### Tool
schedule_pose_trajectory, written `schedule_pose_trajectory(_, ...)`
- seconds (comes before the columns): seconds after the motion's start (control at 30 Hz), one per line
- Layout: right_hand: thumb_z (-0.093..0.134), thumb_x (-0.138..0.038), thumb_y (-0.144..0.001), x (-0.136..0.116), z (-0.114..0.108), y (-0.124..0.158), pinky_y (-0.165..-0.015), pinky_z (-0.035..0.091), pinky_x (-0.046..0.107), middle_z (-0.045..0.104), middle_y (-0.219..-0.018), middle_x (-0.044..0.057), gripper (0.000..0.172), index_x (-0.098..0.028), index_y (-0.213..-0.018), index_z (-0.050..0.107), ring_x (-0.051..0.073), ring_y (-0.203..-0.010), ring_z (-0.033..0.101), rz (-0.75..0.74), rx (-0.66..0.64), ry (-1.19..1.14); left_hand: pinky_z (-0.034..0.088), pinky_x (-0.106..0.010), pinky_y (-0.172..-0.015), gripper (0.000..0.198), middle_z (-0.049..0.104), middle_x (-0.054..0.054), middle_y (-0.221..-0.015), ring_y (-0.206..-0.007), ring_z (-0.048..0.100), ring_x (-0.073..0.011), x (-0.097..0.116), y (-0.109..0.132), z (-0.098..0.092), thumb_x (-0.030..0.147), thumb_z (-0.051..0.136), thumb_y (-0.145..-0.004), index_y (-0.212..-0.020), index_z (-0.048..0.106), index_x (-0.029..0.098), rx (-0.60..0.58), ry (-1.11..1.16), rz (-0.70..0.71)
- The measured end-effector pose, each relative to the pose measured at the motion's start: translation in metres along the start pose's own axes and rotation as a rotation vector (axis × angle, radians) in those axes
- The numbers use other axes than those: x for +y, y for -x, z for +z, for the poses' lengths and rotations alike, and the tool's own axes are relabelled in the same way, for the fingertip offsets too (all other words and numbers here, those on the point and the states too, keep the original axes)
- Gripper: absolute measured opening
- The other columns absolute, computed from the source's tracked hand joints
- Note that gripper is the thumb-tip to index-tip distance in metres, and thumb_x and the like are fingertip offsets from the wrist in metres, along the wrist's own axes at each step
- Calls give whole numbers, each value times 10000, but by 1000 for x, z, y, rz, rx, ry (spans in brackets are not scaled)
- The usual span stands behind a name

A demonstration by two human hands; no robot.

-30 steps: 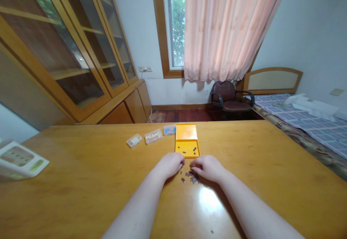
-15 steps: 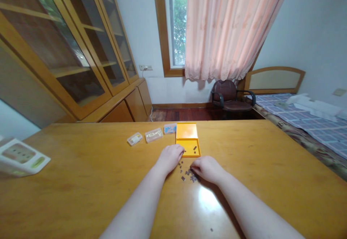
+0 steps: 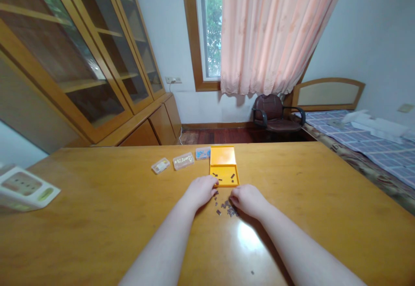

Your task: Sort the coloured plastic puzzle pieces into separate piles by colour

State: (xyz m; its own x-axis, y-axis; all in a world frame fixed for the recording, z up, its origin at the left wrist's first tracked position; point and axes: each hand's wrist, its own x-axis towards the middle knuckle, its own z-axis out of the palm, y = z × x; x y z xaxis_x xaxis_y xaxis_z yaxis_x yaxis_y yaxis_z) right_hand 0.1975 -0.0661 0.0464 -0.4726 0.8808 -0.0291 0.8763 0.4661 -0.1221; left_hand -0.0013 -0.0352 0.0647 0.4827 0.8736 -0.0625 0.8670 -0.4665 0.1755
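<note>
A yellow hinged box (image 3: 223, 165) lies open on the table, with several small dark brown pieces (image 3: 233, 176) in its near half. My left hand (image 3: 201, 190) is at the box's near left corner, its thumb and fingertips a little apart beside small brown pieces on the table. To the right, my right hand (image 3: 249, 200) has its fingers curled together just in front of the box. Whatever those fingers may hold is hidden. A loose heap of small dark brown pieces (image 3: 231, 211) lies by the right hand, partly covered by it.
Three clear plastic cases stand left of the box: one with blue bits (image 3: 202, 153), one with cream bits (image 3: 183, 160), and a smaller one (image 3: 160, 165). A white power strip (image 3: 27, 187) is at the table's left. One stray piece (image 3: 252, 272) lies near the front edge.
My left hand has drawn back slightly from inside the box, and more brown pieces show in its left part. The right hand has shifted slightly up from the heap.
</note>
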Motion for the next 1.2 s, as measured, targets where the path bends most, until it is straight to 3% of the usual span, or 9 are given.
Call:
schedule_pose_trajectory(0.1, 449, -311, -863, 4, -4, 1, -631, 395, 242, 709, -780, 79, 296, -187, -793, 709, 178, -682, 631, 36, 0, -4, 475, -284, -756, 154, 661, -25, -984, -866, 620, -197, 3, 1, -2, 254, 562, -797, -944, 610, 252, 18, -6, 25)
schedule_pose_trajectory(0.23, 519, -389, -829, 14, -11, 5, -657, 402, 242, 700, -834, 43, 249, -240, -871, 714, 182, -758, 632, 36, -6, -69, 480, -281, -745, 118, 676, -25, -909, -835, 625, -196, 8, 2, -1, 259, 550, -797, -859, 650, 247, -59, -17, 34)
schedule_pose_trajectory(0.5, 501, -274, -843, 15, -6, 1, -649, 402, 237, 696, -852, 49, 242, -226, -811, 737, 176, -774, 629, 23, -24, -85, 480, -296, -770, 172, 679, -54, -904, -837, 630, -204, 11, -1, 5, 208, 505, -812, -833, 675, 223, -75, -32, 24)
schedule_pose_trajectory(0.77, 483, -345, -858, 12, -10, 5, -644, 391, 232, 688, -867, 39, 266, -247, -854, 731, 159, -741, 609, -55, -19, -109, 478, -300, -779, 153, 670, -55, -934, -864, 630, -207, 6, -1, 1, 243, 506, -839, -873, 654, 228, -69, -15, -19)
schedule_pose_trajectory(1.2, 488, -244, -842, 9, -3, 2, -633, 382, 234, 681, -794, 43, 246, -219, -789, 726, 159, -713, 609, -92, -21, -60, 485, -283, -756, 153, 685, -53, -890, -823, 639, -200, 13, -2, 1, 216, 518, -812, -815, 671, 217, -82, -34, -31)
